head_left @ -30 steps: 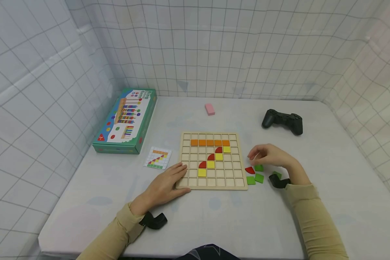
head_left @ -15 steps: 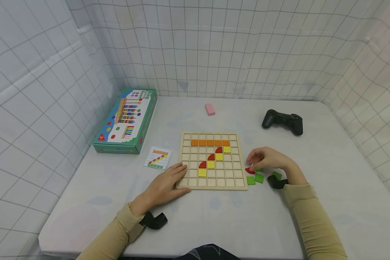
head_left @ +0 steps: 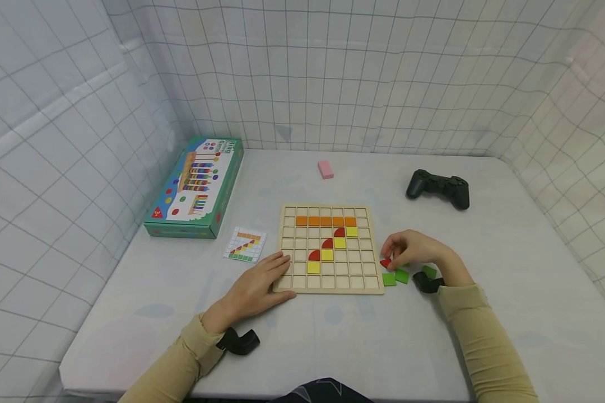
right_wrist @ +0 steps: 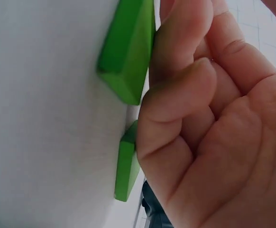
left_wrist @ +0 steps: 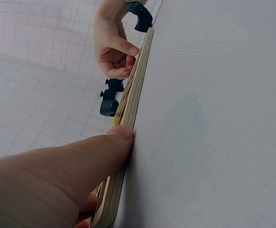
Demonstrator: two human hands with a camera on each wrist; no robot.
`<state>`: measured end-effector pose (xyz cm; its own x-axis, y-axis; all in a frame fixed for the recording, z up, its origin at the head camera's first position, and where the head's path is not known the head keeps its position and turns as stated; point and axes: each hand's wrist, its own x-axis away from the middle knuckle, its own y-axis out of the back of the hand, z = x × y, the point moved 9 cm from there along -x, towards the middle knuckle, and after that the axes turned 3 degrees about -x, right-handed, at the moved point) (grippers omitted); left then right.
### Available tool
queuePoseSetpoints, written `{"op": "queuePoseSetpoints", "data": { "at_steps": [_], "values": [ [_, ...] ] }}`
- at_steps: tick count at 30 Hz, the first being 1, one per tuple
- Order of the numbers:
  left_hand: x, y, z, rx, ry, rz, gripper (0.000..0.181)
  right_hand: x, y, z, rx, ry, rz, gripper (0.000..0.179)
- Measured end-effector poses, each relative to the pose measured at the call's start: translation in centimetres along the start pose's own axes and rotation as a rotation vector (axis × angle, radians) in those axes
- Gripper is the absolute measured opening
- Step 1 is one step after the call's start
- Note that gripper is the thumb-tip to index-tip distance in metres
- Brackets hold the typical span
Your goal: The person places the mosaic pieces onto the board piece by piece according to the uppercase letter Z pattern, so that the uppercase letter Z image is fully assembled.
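Observation:
A wooden grid board (head_left: 353,282) lies mid-table, bearing an orange row and a stepped diagonal of yellow squares and red quarter-circles. My left hand (head_left: 259,285) rests on its near left corner. In the left wrist view the thumb (left_wrist: 107,147) lies along the board's edge. Right of the board, my right hand (head_left: 417,247) pinches a red quarter-circle tile (head_left: 385,262) at the table surface, its fingertips partly covering it. Green square tiles (head_left: 389,279) lie under and beside that hand. The right wrist view shows curled fingers (right_wrist: 176,99) near two green tiles (right_wrist: 128,52); the red one is hidden there.
A pattern card (head_left: 245,245) lies left of the board, and a green game box (head_left: 191,190) stands behind it. Farther back are a pink block (head_left: 325,169) and a black game controller (head_left: 438,188). Gridded cloth walls (head_left: 302,78) enclose the table.
My right hand has come down and slightly left from above the tiles onto the red quarter-circle tile, which has shifted slightly. My left hand stays on the board.

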<state>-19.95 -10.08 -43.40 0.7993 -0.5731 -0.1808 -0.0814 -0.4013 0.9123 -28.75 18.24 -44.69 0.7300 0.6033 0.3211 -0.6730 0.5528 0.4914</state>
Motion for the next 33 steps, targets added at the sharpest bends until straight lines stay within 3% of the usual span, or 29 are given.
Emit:
{"op": "queuePoseSetpoints", "data": {
  "at_steps": [22, 27, 33],
  "values": [
    [0.0, 0.2, -0.1, 0.004, -0.020, -0.023, 0.070, -0.2, 0.4, 0.1, 0.093, -0.026, -0.057, 0.014],
    [0.0, 0.1, 0.0, 0.003, -0.018, -0.016, 0.071, -0.8, 0.6, 1.0, 0.143, 0.005, -0.089, 0.016],
    [0.0, 0.1, 0.0, 0.006, -0.015, -0.015, 0.071, -2.1, -0.5, 3.6, 0.079, 0.077, -0.076, 0.018]
  ]
}}
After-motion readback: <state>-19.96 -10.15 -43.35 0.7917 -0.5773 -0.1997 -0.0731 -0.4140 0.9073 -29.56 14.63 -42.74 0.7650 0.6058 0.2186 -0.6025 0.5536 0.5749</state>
